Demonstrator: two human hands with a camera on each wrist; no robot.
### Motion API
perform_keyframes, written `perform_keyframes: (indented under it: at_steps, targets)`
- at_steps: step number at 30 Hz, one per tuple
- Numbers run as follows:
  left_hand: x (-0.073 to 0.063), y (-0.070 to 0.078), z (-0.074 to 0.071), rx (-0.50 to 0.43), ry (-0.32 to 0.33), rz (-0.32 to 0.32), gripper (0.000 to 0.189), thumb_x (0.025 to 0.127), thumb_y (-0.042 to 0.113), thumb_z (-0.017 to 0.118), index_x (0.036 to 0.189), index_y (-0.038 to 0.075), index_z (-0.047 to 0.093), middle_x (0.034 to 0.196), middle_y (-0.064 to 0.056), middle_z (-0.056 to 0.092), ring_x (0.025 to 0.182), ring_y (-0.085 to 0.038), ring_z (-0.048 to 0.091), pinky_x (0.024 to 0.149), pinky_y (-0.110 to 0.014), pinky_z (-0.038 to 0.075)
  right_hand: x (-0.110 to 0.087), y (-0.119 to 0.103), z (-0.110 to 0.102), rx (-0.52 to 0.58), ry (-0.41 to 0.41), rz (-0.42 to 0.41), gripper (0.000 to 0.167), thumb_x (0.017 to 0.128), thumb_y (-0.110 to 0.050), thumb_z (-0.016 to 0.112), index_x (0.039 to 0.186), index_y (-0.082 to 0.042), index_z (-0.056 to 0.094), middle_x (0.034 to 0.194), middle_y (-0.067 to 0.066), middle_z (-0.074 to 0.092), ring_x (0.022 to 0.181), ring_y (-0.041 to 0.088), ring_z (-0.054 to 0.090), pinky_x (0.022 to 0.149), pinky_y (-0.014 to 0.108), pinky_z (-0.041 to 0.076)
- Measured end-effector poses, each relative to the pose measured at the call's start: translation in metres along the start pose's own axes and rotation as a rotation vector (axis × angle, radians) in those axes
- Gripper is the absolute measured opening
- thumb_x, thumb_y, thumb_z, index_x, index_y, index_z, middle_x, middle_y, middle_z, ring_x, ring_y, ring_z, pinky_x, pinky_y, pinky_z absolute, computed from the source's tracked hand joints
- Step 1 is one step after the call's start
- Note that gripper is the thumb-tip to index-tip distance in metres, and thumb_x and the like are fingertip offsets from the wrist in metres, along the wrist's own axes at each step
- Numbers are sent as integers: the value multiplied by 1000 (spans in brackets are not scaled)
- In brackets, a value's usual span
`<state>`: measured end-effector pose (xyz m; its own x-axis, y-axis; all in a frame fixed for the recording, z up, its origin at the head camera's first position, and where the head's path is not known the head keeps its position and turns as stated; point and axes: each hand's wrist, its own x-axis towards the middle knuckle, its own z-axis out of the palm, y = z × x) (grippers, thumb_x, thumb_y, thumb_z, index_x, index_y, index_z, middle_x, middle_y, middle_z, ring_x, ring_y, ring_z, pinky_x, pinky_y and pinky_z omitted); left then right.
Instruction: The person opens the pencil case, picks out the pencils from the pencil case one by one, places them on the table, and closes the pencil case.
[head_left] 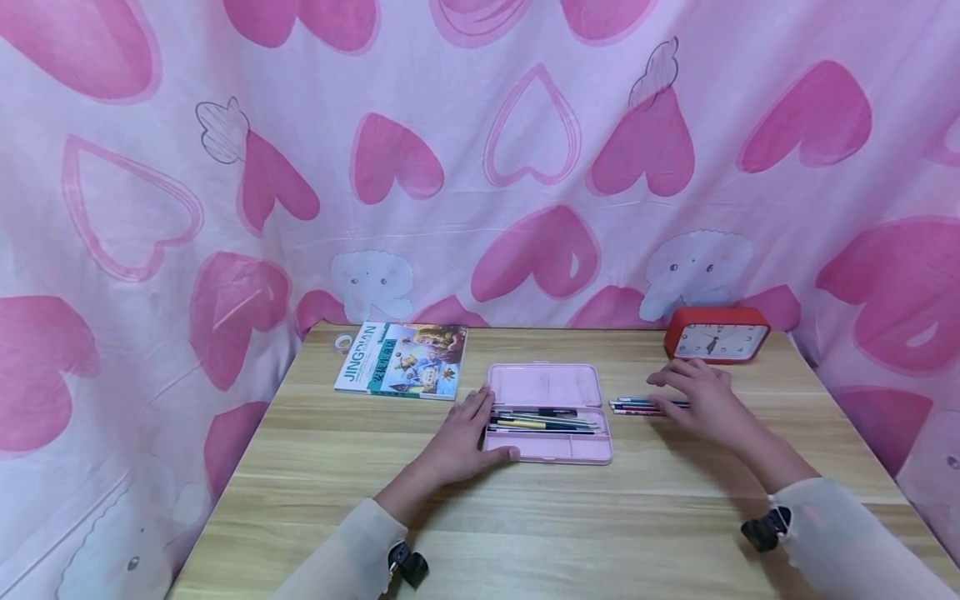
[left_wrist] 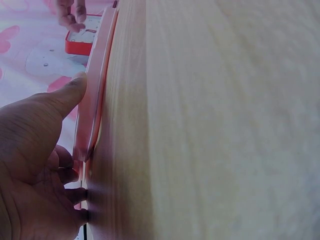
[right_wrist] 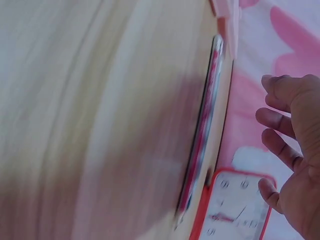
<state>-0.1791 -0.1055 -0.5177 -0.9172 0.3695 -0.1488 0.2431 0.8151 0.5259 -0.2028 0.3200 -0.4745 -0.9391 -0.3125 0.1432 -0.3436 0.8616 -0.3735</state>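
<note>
A pink pencil case (head_left: 555, 450) lies with its lid (head_left: 543, 385) folded back on the table. Several pens and pencils (head_left: 543, 422) fill its long compartment. My left hand (head_left: 465, 437) holds the case's left end, the thumb along the front edge and the fingers by the side; the left wrist view shows this hand (left_wrist: 35, 135) against the pink wall. To the right lies a small bunch of pencils (head_left: 630, 407), also in the right wrist view as a red and dark bundle (right_wrist: 202, 125). My right hand (head_left: 701, 400) hovers over them, fingers loosely bent, apart from them.
A red alarm clock (head_left: 717, 335) stands at the back right, just beyond the right hand. At the back left are an illustrated book (head_left: 405, 360) and a roll of tape (head_left: 342, 343). A pink heart-patterned curtain (head_left: 540, 167) hangs behind the wooden table (head_left: 570, 525).
</note>
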Motion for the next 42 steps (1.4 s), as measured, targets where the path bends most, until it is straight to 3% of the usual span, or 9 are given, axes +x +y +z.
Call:
perform_keyframes:
  at_steps: [13,23,31,42]
  targets:
    - [-1,0,-1,-16,-3,-2,115,95,75,72,178,15,21,188,-2,13,176,-32,10,143,-56,15,23,-53,13,12,-44,-88,39,97,-26,87,135,-18,79,134,11,73,131,36,55,112,75,38]
    - [0,-1,-1,-19,-1,0,115,95,75,72,178,15,21,188,-1,13,176,-31,9,143,-55,13,32,-83,38,6,-84,-179,30,97,-28,88,125,-22,84,121,-3,75,117,23,57,105,64,41]
    - [0,-1,0,-13,1,1,114,95,75,72,178,15,21,188,-2,13,176,-31,10,143,-55,14,31,-92,51,-6,-167,-219,27,97,-26,88,123,-23,85,116,-8,75,117,20,56,113,73,38]
    - [0,-1,-1,-15,1,9,114,95,75,72,178,15,21,188,-2,13,176,-31,10,143,-55,13,30,-96,60,-55,-189,-209,24,98,-19,86,121,-24,86,112,-10,73,109,17,55,111,67,41]
